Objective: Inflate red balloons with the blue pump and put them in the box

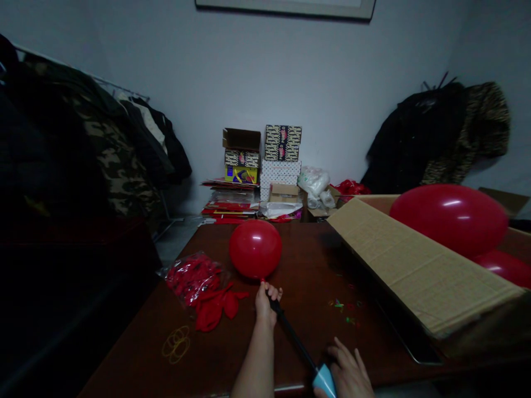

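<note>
A round, inflated red balloon [255, 249] stands above the table, its neck pinched in my left hand [267, 301]. The same hand closes around the black end of a hand balloon pump [296, 337]. The pump's long black shaft slants down to a light blue part at the bottom edge. There my right hand [348, 370] holds the blue part between thumb and palm, with its other fingers loosely stretched out. To the left of the balloon lie several flat red balloons [211, 309] and a clear plastic bag [194, 276] of more red ones.
Yellow rubber bands [176, 344] lie at the table's [136, 359] left front. Small coloured scraps [340, 305] are scattered on the right. An open cardboard box [398, 260] holds large inflated red balloons [450, 218]. Stacked boxes [282, 143] stand beyond, and coats [124, 149] hang at left.
</note>
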Demonstrator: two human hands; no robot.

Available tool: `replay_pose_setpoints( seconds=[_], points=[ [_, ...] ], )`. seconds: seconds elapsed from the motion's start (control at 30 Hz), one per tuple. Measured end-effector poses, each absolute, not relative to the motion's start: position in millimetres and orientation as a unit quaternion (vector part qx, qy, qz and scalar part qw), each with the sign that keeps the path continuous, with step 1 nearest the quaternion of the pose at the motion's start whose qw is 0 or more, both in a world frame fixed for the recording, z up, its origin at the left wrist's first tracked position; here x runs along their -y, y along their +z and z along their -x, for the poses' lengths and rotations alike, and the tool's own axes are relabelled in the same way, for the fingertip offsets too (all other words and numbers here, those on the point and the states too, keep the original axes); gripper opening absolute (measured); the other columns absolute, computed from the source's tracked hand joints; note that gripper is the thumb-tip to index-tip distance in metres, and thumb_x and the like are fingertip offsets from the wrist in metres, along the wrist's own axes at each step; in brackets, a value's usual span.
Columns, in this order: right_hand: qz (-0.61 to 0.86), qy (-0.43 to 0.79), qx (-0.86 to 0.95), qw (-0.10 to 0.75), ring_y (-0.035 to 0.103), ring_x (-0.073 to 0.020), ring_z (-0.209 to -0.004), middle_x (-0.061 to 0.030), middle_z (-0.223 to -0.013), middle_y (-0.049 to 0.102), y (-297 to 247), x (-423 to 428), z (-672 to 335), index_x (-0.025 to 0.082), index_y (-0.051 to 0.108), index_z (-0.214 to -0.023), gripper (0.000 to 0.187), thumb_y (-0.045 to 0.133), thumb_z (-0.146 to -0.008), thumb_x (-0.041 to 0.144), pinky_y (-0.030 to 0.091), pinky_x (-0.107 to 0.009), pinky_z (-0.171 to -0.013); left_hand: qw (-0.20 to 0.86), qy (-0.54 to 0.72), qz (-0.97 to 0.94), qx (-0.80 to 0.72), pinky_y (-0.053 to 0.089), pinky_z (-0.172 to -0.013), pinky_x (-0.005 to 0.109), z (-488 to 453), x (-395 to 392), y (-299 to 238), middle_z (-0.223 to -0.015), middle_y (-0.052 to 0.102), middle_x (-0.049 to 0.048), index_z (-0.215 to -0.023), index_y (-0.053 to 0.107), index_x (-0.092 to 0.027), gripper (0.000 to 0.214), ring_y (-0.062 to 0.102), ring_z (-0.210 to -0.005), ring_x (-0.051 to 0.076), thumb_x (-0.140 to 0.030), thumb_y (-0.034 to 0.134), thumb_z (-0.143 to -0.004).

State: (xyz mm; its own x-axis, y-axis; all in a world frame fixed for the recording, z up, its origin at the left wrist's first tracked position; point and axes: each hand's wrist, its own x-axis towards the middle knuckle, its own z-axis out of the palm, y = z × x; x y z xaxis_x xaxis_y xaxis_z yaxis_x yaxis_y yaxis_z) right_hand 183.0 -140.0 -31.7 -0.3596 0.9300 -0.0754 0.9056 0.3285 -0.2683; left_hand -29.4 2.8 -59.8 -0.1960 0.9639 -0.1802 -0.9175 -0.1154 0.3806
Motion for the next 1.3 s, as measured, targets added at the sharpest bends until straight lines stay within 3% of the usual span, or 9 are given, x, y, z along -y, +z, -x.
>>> replay_pose_setpoints(
  seconds=[0.2,0.67,1.0,1.3],
  points=[
    [0.569,0.151,0.807,0.048,0.028,-0.0345,-0.127,-0.0122,-0.127,0.049,-16.3,137.7,-168.3,0.018,0.060,-0.109,0.053,0.046,-0.075,0.057,0.013,-0.056,-0.103,0.641,0.738,-0.048,-0.206,0.044,-0.064,0.030,29.2,-3.8,-59.2,-0.048,0.034,-0.0086,-0.062,0.041,-0.019,0.031,0.031,-0.039,0.006,-0.039,0.061,-0.074],
    [0.596,0.093,0.792,0.093,0.031,-0.0296,-0.126,-0.0116,-0.119,0.052,6.9,113.6,-118.7,0.015,0.063,-0.097,0.041,0.043,-0.077,0.046,0.008,-0.049,-0.106,0.647,0.731,-0.037,-0.213,0.043,-0.063,0.030,29.6,-4.6,-56.5,-0.048,0.033,-0.0088,-0.061,0.039,-0.019,0.032,0.030,-0.040,0.005,-0.039,0.062,-0.073],
    [0.599,0.083,0.785,0.133,0.032,-0.0285,-0.123,-0.0115,-0.115,0.054,5.1,77.9,-83.2,0.013,0.062,-0.101,0.043,0.044,-0.077,0.045,0.009,-0.045,-0.105,0.648,0.730,-0.033,-0.216,0.042,-0.060,0.029,29.8,-5.3,-54.6,-0.047,0.033,-0.0087,-0.061,0.040,-0.019,0.032,0.029,-0.039,0.005,-0.039,0.061,-0.074],
    [0.613,0.070,0.779,0.113,0.034,-0.0294,-0.122,-0.0151,-0.117,0.053,-1.4,80.7,-83.1,0.012,0.063,-0.097,0.045,0.040,-0.080,0.047,0.010,-0.046,-0.105,0.627,0.749,-0.041,-0.211,0.044,-0.064,0.031,30.4,-4.5,-57.5,-0.045,0.033,-0.0093,-0.061,0.039,-0.019,0.033,0.028,-0.038,0.005,-0.039,0.060,-0.075]
  ],
)
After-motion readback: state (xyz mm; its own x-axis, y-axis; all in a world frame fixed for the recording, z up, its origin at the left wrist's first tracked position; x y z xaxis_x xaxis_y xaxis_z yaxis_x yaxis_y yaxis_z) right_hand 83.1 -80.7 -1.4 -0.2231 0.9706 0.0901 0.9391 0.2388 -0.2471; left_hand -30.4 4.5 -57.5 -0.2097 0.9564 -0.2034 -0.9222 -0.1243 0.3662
